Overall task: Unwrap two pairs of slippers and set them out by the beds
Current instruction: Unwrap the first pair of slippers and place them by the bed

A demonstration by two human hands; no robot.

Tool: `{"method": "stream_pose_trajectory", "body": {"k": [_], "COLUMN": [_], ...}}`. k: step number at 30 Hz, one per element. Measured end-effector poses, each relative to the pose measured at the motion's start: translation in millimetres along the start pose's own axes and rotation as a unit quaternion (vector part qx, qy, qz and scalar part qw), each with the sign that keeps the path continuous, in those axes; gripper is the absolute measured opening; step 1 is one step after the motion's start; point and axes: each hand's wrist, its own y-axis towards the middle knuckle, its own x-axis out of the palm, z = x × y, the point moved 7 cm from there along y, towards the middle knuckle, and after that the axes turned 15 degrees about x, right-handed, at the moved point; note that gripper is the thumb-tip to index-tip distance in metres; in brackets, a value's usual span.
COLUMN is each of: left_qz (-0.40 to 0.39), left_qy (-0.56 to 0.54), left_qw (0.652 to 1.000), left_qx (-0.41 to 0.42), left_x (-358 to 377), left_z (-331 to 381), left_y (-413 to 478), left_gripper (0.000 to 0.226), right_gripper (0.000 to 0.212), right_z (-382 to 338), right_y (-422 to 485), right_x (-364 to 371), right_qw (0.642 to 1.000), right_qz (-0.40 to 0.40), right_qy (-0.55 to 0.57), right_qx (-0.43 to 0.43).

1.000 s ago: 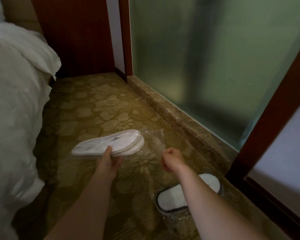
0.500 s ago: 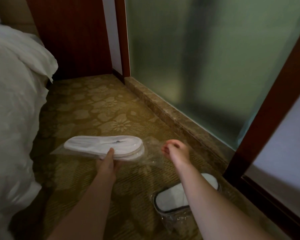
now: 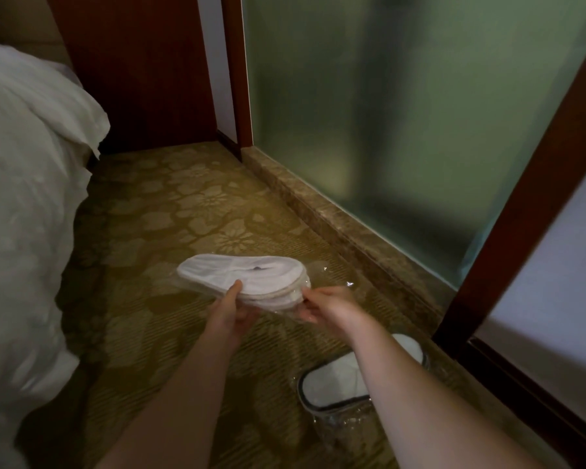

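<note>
Held slippers [image 3: 242, 277]: a flat white pair, stacked one on the other, lying level in the air above the floor.
Their wrap [image 3: 313, 284]: clear shiny plastic, loose around the right end of the pair.
Floor slippers [image 3: 332, 384]: white with a dark edge, in a clear bag, lying on the floor.

dim, warm light off the frosted glass [image 3: 403, 130], blurred, bowed edges

Both bare forearms reach forward, left hand [image 3: 232, 311] and right hand [image 3: 329, 306] close together, fingers [image 3: 310, 292] curled in grip.
</note>
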Motion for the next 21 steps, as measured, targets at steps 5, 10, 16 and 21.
{"method": "stream_pose_trajectory", "body": {"k": [5,10,16,21], "left_qz": [-0.03,-0.057,-0.076,-0.087], "left_qy": [0.007,0.029,0.044,0.086], "left_qw": [0.999,0.997,0.996,0.992], "left_qx": [-0.026,-0.03,-0.025,-0.031], "left_x": [3.9,5.8,5.3,2.7], "left_z": [-4.2,-2.6,0.3,1.2], "left_y": [-0.3,-1.7,-4.0,-4.8], "left_gripper": [0.025,0.03,0.04,0.044], "right_gripper": [0.02,0.02,0.018,0.023], "right_z": [-2.5,-4.0,-4.9,0.2], "right_y": [1.2,-1.6,-5.8,-1.5], "right_x": [3.3,2.7,8.6,7.6], "right_qw": [0.995,0.992,0.993,0.995], "right_qz": [-0.044,-0.058,-0.093,-0.093], "right_qy": [0.086,0.109,0.074,0.04], "right_qx": [-0.012,-0.004,-0.01,0.007]}}
